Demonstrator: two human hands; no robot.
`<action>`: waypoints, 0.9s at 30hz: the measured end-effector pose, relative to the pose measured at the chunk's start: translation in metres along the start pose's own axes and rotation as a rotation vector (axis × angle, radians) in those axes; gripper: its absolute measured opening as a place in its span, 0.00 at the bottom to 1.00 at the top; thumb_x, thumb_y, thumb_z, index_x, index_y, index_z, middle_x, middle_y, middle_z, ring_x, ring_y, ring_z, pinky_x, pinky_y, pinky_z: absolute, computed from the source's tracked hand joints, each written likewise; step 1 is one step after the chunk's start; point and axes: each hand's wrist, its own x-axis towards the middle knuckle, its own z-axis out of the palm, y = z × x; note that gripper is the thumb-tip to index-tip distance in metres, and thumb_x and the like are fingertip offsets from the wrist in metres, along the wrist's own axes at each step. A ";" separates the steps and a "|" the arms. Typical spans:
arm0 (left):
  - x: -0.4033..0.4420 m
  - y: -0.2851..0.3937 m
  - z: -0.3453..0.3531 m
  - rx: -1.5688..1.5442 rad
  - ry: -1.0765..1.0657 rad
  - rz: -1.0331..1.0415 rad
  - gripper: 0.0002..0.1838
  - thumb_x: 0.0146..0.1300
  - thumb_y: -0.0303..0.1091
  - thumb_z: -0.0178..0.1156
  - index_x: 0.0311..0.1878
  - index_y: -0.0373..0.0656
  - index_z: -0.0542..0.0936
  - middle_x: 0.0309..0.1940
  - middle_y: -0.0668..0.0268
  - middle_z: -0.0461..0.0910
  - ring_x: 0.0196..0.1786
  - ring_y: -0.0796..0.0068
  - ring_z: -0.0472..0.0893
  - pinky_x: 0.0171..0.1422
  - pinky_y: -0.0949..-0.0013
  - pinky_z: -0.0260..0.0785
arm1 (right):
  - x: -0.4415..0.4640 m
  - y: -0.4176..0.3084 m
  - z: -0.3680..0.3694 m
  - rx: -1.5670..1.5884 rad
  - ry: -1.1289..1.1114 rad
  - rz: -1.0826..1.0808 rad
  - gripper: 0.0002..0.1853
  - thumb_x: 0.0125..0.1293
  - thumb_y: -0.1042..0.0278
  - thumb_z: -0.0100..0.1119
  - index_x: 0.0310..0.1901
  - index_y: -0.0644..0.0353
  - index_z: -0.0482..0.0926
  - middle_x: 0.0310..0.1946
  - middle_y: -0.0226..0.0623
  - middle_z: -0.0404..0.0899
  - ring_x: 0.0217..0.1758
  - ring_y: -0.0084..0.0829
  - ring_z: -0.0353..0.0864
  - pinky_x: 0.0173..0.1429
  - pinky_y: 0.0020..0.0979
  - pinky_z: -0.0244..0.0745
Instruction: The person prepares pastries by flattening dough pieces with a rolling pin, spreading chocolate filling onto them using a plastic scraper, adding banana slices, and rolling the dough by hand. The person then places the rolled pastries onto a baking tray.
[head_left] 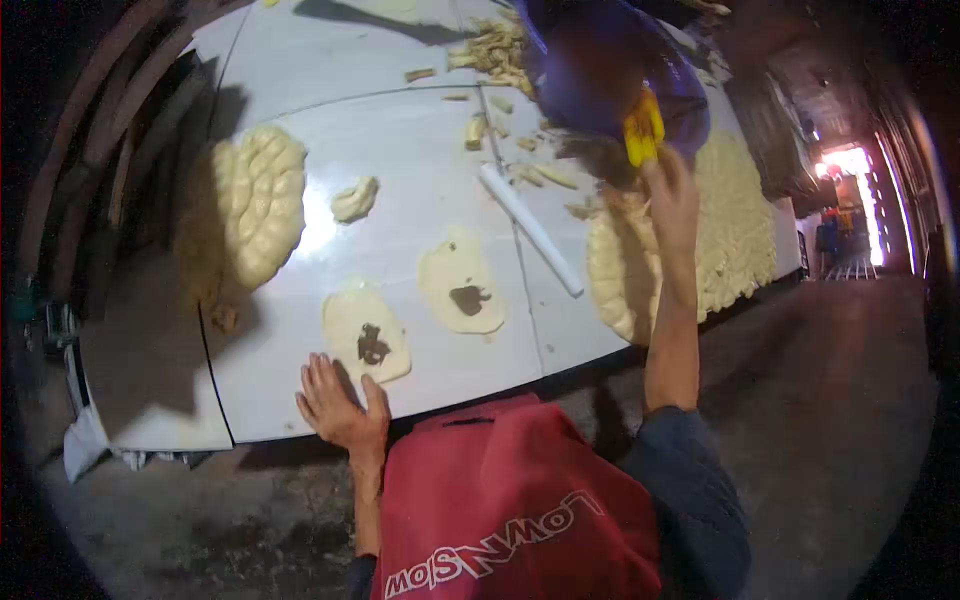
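Note:
My left hand [340, 408] rests on the table's near edge with its fingers spread, the thumb by a flattened dough piece [345, 312] bearing a dark brown filling [373, 345]. A second flat dough piece [440, 265] with a dark dab lies right of it. Stretched forward, my right hand [672, 188] has its fingers closed at the lower end of a bright yellow object with dark marks [643, 128]. Its kind is unclear. Right behind this stands a blue-purple container [690, 105]; a blurred brown patch covers part of it.
A white rolling pin [535, 232] lies on the white table [400, 140]. Dough balls [265, 200] are massed at left, more dough [735, 220] at right. A small dough lump [354, 200] sits mid-table. Pale yellow cut pieces [495, 55] are heaped at the back.

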 end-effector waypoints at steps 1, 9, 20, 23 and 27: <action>-0.003 -0.004 0.003 0.034 -0.001 0.033 0.35 0.66 0.42 0.63 0.75 0.40 0.72 0.75 0.54 0.72 0.79 0.51 0.67 0.82 0.39 0.49 | 0.024 0.019 -0.010 -0.557 0.209 -0.319 0.21 0.78 0.58 0.57 0.68 0.56 0.79 0.39 0.44 0.87 0.39 0.37 0.88 0.41 0.38 0.81; 0.003 0.002 -0.005 0.033 -0.021 0.023 0.35 0.67 0.42 0.62 0.76 0.41 0.70 0.76 0.57 0.71 0.79 0.54 0.67 0.83 0.42 0.47 | 0.006 -0.002 -0.036 -1.161 -0.015 -0.317 0.21 0.69 0.72 0.55 0.62 0.48 0.83 0.41 0.46 0.87 0.42 0.49 0.88 0.45 0.50 0.82; -0.001 -0.001 -0.003 0.021 -0.041 0.022 0.35 0.66 0.43 0.62 0.74 0.39 0.72 0.74 0.55 0.72 0.79 0.52 0.67 0.83 0.41 0.46 | -0.004 0.012 -0.061 -0.468 -0.209 0.389 0.25 0.75 0.49 0.57 0.53 0.68 0.83 0.33 0.45 0.86 0.29 0.30 0.83 0.39 0.37 0.76; 0.001 0.001 -0.004 0.008 -0.033 0.021 0.34 0.66 0.43 0.62 0.74 0.39 0.72 0.74 0.54 0.73 0.79 0.51 0.67 0.83 0.41 0.46 | -0.043 0.039 -0.029 -0.087 -0.183 0.401 0.24 0.74 0.53 0.58 0.57 0.68 0.80 0.34 0.45 0.85 0.34 0.32 0.84 0.40 0.38 0.76; -0.001 -0.003 -0.003 0.011 -0.037 0.059 0.33 0.67 0.43 0.60 0.73 0.39 0.73 0.73 0.54 0.74 0.79 0.51 0.68 0.82 0.41 0.47 | -0.061 0.059 0.008 -0.619 -0.087 0.196 0.17 0.71 0.60 0.60 0.54 0.63 0.81 0.41 0.49 0.83 0.44 0.46 0.84 0.52 0.46 0.78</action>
